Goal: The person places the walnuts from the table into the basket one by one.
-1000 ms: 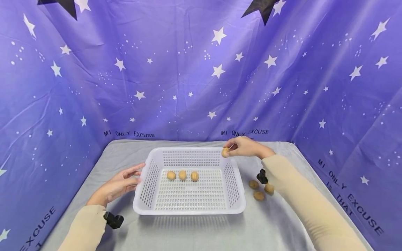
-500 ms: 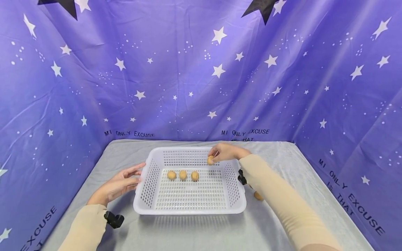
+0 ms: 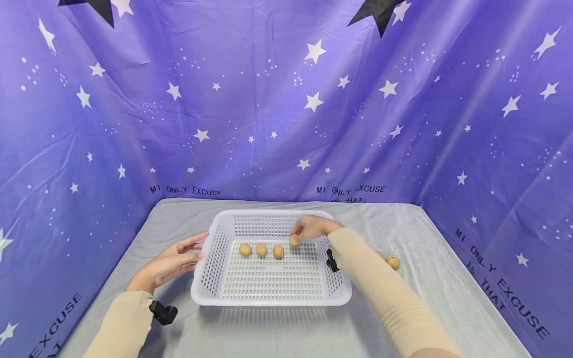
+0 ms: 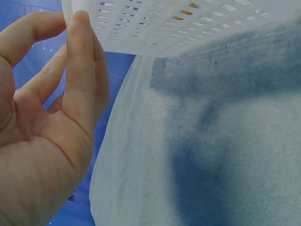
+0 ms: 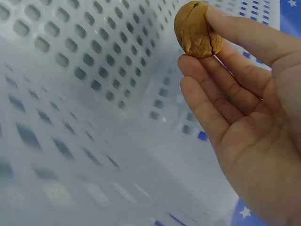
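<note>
A white perforated plastic basket (image 3: pixel 270 301) stands on the table. Three walnuts sit in a row on its floor: the left walnut (image 3: pixel 244 249), the middle walnut (image 3: pixel 261 249) and the right walnut (image 3: pixel 278 251). My right hand (image 3: pixel 312 227) reaches over the basket and pinches another walnut (image 5: pixel 197 29) between thumb and fingers, close to the right end of the row. Whether this walnut touches the floor I cannot tell. At the basket's left rim, my left hand (image 3: pixel 169 261) rests its fingertips (image 4: pixel 81 19) against the edge, fingers extended.
To the right of the basket, a loose walnut (image 3: pixel 392 262) lies on the grey cloth (image 3: pixel 268 335), with one more partly hidden behind the right sleeve (image 3: pixel 380 288). A purple star-printed curtain (image 3: pixel 250 109) surrounds the table's back and sides.
My right hand has carried its walnut from above the back right corner leftward and down into the basket, close to the row. The left hand keeps its place at the rim.
</note>
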### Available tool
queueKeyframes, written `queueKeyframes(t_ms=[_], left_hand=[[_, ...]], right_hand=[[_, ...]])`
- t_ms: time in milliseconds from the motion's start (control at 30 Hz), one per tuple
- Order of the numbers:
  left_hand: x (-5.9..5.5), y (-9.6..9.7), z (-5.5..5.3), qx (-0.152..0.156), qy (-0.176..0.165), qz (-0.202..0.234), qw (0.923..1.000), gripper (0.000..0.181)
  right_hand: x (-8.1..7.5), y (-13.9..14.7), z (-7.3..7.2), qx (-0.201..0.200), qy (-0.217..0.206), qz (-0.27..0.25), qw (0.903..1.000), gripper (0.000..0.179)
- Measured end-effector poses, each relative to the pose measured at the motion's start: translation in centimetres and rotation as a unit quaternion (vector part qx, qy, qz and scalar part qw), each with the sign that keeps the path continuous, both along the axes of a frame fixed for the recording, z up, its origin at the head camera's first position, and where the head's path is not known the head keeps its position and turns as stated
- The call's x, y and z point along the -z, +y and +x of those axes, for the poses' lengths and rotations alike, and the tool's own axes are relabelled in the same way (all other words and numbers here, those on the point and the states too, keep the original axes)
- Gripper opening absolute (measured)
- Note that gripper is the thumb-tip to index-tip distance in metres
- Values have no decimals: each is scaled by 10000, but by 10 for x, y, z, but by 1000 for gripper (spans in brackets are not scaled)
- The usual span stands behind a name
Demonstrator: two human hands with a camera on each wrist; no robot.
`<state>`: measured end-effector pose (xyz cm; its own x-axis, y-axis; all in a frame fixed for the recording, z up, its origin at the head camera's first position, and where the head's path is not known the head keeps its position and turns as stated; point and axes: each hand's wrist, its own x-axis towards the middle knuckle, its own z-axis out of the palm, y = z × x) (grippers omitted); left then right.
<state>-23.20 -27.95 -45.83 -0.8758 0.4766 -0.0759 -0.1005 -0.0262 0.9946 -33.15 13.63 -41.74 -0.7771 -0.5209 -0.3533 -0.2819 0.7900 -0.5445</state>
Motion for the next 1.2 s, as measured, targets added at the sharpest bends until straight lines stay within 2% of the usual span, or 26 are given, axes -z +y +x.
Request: queueKeyframes(t_ms=[267, 367, 833, 967, 1200], left_hand=[[-1, 1, 1, -8, -27, 7, 10000, 71], [-2, 2, 1, -14, -38, -6, 10000, 70], [-1, 2, 0, -55, -67, -10, 10000, 71], [0, 1, 0, -24, -79, 23, 10000, 70], [2, -1, -1, -60, -84, -10, 9999, 69]], right_hand=[[16, -4, 4, -122, -194, -2, 9997, 31], [16, -4, 6, -69, -319, 10, 9995, 28], [16, -3, 7, -51, -509, -30, 9987, 38], [11, -2, 7, -96, -429, 27, 9990, 46], [-11, 2, 7, -138, -133, 45, 9998, 49]])
